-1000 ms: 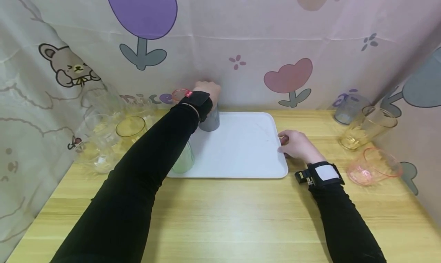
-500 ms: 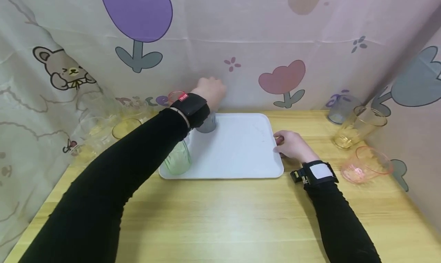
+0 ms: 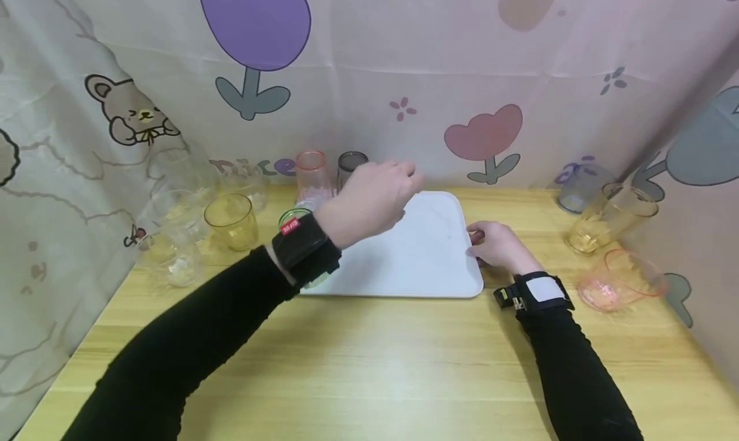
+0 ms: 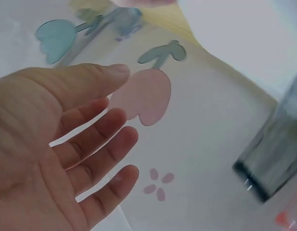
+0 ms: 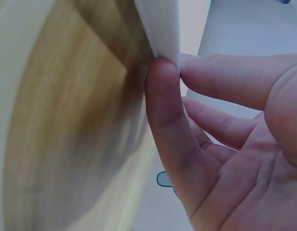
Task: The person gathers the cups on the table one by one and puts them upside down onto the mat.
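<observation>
My left hand point(image 3: 369, 197) hovers over the back left part of the white tray point(image 3: 421, 261), fingers spread and relaxed, holding nothing. Its straight fingers point(image 4: 97, 144) show plainly in the left wrist view. Just behind it stands a grey cup point(image 3: 351, 164) point(image 4: 278, 149), its base hidden by the hand. A pink cup point(image 3: 312, 174) stands to its left. A green cup point(image 3: 293, 216) peeks out behind my left wristband. My right hand point(image 3: 496, 245) pinches the tray's right edge point(image 5: 160, 29) between thumb and forefinger.
Several clear cups point(image 3: 173, 261) and a yellow one point(image 3: 231, 219) crowd the table's left side. At the right lie a grey cup point(image 3: 580, 187), a tilted yellow cup point(image 3: 612, 216) and a pink cup point(image 3: 623, 280). A printed curtain point(image 3: 491, 56) closes off the back and sides.
My left hand has let go of the grey cup and drawn back toward me and to the right, fingers now spread. The grey cup stays standing. My right hand keeps its pinch.
</observation>
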Motion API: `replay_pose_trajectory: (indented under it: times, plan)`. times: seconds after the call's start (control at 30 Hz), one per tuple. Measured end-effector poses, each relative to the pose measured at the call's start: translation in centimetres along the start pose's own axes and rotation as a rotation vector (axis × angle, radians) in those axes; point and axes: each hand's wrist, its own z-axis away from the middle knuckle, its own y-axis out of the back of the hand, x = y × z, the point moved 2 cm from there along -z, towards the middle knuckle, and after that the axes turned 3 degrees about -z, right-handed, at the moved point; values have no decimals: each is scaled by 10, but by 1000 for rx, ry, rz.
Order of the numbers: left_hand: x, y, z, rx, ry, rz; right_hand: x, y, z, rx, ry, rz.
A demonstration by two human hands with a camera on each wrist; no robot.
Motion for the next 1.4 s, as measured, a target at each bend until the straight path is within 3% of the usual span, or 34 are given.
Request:
replay_pose_trajectory:
  times: [0.27,0.47,0.6,0.77,1.0,1.3,1.4]
  plan:
    - [14,-44,32,-23,1,207,2,-2,-1,-9,-18,26]
    - [24,-81,49,-118,-24,337,0,-2,-3,-6,-12,30]
    - [30,-98,54,-185,-33,394,-1,-2,-2,2,-6,35]
    - [35,-111,57,-232,-31,439,-1,-3,0,17,6,59]
    - [41,-125,62,-187,-35,463,-1,-5,5,28,-7,16]
    - [43,-128,61,-198,-28,495,0,-5,8,36,-31,18]
    - [40,-128,60,-188,-13,481,-6,1,8,105,-20,-2]
